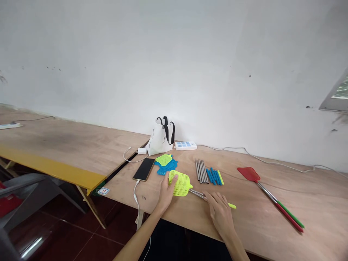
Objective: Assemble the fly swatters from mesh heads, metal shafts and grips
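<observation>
Wooden counter [258,221]: your left hand [166,192] pinches a square lime plastic paddle [181,183], right hand [220,210] its silver metal rod [201,195]; grey metal tubes [201,171] beyond lie unfitted.

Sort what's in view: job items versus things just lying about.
Likely job items:
held yellow-green swatter head
its metal shaft
stacked mesh heads
metal tubes
blue and yellow-green grips
perhaps the red-headed swatter

Apparently just lying about:
phone
white bag
power strip
white charger

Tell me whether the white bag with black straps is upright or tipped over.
Upright: the white bag stands with its base on the brown wooden table, its black straps at the top.
</observation>
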Tool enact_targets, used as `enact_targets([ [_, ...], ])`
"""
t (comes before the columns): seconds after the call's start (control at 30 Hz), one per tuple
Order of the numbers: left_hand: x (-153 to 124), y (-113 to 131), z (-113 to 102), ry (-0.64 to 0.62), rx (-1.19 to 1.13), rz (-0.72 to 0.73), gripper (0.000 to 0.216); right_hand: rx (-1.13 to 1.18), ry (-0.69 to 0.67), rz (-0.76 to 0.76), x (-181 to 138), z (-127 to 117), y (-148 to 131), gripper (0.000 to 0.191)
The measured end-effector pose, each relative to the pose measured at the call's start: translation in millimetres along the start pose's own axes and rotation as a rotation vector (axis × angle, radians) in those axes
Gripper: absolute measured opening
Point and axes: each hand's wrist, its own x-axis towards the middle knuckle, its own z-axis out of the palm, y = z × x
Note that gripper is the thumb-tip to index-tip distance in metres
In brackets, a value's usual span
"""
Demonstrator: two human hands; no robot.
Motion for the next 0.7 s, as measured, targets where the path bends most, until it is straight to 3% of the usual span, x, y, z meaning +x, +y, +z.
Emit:
enact_targets([
  [0.2, 3, 7, -3, 0.064, -0.039, -0.064, 0.051, -0.01, -0.016, 0.059, -3, -3, 1, 0.055],
  [0.7, -4, 13, 3, -0.078, -0.079, -0.125, 0.051, -0.042, -0.058, 0.039, -6, -5, -3, 0.069],
])
